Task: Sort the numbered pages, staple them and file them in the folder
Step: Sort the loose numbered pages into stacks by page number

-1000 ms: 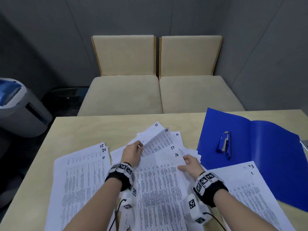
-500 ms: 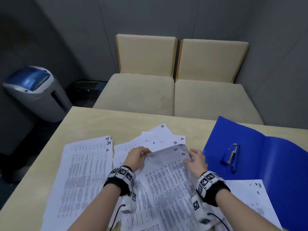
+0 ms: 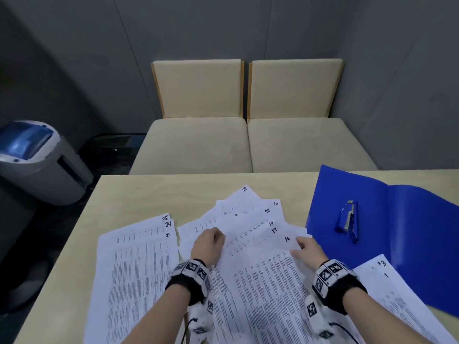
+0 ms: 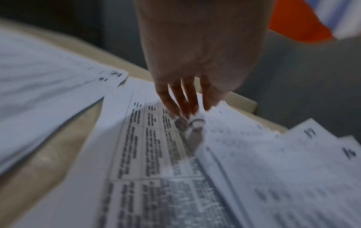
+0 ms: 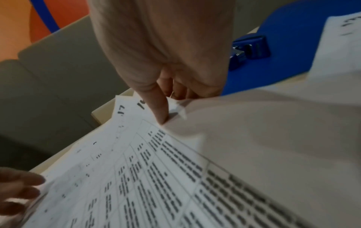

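Head view: open blue card folder [image 3: 409, 234], right of frame, holding a blue metal stapler [image 3: 347, 220]. Fanned white numbered pages [image 3: 250, 269] at lower centre; left hand [image 3: 208, 244] and right hand [image 3: 308, 249] pinch their top edges.
Left wrist view: fingers [image 4: 175, 98] on print.
Right wrist view: thumb grips sheet corner.

On the table [image 3: 139, 194] I see a fan of pages [image 3: 250, 244] in the middle, right in front of me. My left hand [image 3: 208, 244] rests on its left side and my right hand [image 3: 308, 249] on its right side. A pile with 25, 24 and 21 [image 3: 139, 269] lies to the left. The open folder [image 3: 409, 232] lies to the right, with the stapler [image 3: 347, 219] on it. A page marked 1 [image 3: 402, 294] lies partly on the folder's near edge. 2 seats [image 3: 248, 142] stand behind the table.
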Demonstrator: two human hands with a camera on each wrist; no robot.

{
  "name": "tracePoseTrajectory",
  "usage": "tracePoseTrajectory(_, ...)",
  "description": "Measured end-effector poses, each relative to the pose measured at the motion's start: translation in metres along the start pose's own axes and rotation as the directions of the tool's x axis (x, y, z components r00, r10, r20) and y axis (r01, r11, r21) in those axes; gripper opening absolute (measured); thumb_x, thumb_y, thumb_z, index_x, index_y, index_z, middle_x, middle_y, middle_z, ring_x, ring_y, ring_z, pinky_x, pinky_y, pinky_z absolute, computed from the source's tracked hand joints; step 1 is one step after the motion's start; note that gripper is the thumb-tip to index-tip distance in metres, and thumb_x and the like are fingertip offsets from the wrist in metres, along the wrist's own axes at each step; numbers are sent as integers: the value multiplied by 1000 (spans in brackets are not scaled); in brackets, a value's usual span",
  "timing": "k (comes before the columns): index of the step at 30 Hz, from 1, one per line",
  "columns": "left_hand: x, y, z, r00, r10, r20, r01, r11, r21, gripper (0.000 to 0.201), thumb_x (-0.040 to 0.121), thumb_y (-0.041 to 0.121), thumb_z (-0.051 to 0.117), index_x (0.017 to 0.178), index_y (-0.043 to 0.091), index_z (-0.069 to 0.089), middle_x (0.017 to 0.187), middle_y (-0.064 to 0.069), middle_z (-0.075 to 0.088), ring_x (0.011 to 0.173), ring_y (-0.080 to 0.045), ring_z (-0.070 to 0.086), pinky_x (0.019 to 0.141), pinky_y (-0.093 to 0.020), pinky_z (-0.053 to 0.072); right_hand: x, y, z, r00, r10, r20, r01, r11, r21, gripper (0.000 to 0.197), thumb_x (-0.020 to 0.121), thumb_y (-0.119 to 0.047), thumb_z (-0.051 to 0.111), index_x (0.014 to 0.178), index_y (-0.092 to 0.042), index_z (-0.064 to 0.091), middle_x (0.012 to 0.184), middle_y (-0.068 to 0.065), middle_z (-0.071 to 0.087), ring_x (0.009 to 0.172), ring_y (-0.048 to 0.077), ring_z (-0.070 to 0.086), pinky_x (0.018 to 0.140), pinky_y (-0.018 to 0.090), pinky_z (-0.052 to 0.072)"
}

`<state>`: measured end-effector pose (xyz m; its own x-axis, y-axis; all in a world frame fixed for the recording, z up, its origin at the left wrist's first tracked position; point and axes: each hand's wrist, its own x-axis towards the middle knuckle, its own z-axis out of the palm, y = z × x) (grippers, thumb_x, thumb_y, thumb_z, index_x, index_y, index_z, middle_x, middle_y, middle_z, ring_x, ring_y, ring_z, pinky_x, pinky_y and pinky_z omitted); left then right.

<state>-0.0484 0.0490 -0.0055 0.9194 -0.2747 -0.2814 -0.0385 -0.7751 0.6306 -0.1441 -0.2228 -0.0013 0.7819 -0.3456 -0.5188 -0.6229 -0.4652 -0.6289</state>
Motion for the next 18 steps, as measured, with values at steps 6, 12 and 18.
tracePoseTrajectory(6,7,-7,9,997,74,6,-71,919,387,50,89,33,57,133,19,40,133,-7,39,122,-26,39,96,-37,40,-1,11,11,994,94,-47,-93,995,35,21,79,4,53,67,-9,41,68,7,40,68,18,35,58,29,22)
tracePoseTrajectory(12,1,-17,6,994,105,4,-102,957,270,43,93,31,52,133,18,43,133,-6,42,124,-24,40,98,-36,40,-7,7,14,994,56,-97,-50,997,62,22,80,5,54,67,-9,43,62,4,41,60,18,34,54,29,24)
tracePoseTrajectory(18,6,-15,-1,996,81,48,-91,960,265,45,93,29,52,136,17,41,136,-7,40,126,-26,37,100,-39,40,-3,10,17,996,76,-43,-68,986,150,15,78,8,55,75,-7,55,75,8,55,73,20,47,64,28,36)
